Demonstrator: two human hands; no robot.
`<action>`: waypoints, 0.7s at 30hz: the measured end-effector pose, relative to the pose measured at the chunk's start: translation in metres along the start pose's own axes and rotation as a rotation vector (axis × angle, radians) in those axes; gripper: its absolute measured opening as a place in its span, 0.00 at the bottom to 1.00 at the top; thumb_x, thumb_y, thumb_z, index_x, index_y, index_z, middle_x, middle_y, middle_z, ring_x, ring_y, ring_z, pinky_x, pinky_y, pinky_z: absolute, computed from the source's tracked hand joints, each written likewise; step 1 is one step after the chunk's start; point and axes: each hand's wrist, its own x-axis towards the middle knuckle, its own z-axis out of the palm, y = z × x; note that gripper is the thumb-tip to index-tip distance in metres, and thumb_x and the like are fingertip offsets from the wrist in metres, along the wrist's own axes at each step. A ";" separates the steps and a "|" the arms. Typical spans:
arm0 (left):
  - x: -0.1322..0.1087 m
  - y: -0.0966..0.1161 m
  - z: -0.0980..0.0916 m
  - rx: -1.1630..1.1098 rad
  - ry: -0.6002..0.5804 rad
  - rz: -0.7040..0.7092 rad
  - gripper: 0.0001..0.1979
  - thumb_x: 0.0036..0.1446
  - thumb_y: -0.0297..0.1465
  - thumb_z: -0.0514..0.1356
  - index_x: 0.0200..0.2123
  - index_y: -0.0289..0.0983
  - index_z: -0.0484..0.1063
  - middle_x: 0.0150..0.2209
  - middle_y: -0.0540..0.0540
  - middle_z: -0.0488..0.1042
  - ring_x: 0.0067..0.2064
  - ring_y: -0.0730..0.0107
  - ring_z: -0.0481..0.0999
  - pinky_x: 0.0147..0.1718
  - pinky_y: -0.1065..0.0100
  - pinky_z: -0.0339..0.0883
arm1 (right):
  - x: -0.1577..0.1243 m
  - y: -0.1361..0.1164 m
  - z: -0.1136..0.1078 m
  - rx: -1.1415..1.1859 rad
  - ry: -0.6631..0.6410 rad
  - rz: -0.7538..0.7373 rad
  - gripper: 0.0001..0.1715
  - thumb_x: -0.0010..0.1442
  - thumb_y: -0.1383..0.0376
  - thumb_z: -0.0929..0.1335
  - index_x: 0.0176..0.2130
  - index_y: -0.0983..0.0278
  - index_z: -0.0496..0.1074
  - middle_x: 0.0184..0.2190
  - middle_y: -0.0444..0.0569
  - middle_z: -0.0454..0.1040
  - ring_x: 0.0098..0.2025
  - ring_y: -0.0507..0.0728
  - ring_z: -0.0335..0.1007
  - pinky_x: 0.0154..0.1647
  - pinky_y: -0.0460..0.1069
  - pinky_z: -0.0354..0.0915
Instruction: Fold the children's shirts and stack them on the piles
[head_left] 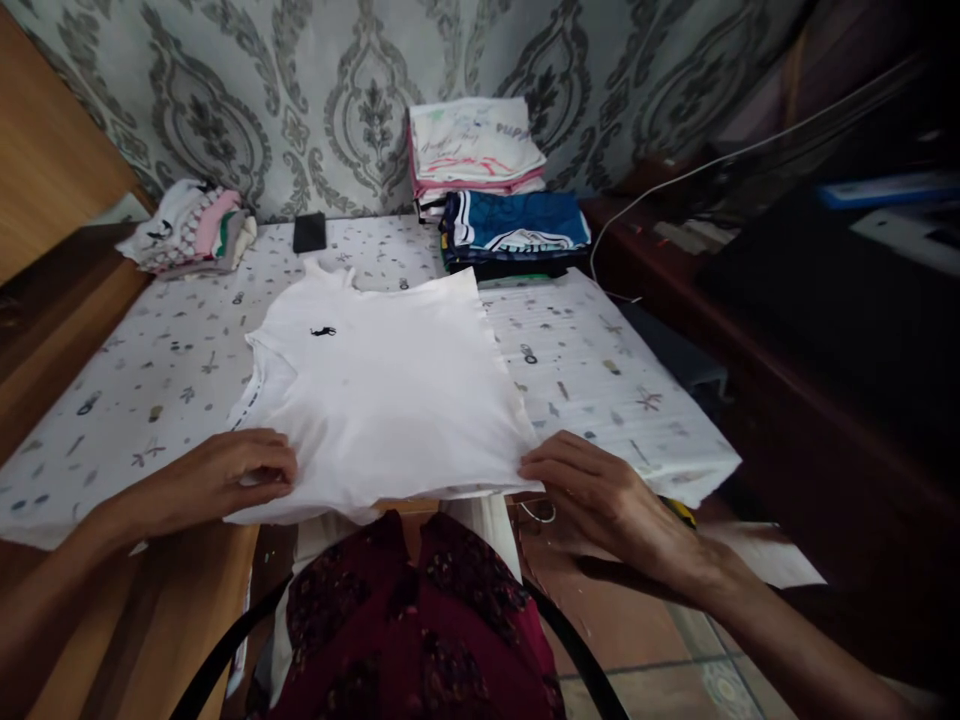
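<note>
Nearest the camera, bottom centre of frame: maroon patterned garment (420, 640), worn by the person. Centre of frame: white shirt (405, 380) spread on a printed white sheet (180, 350), neckline toward frame left, small dark emblem (323, 331) near its upper left. Left hand (240, 465), lower left, fingers curled at the shirt's near edge; cannot tell whether cloth is pinched. Right hand (600, 485), right of lower centre, pinching the shirt's near right corner. Beyond, upper left: mixed clothes pile (195, 230), black flat object (309, 233) beside it. Upper centre: light folded stack (476, 140), blue folded garment (525, 220) in front, patterned wall (360, 90) behind
</note>
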 end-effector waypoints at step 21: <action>0.115 0.031 0.012 0.120 0.134 0.353 0.31 0.70 0.48 0.49 0.71 0.44 0.53 0.73 0.44 0.52 0.74 0.63 0.49 0.73 0.55 0.41 | 0.062 0.087 0.027 -0.377 -0.023 0.151 0.27 0.71 0.59 0.60 0.65 0.65 0.66 0.66 0.60 0.65 0.69 0.65 0.60 0.68 0.65 0.58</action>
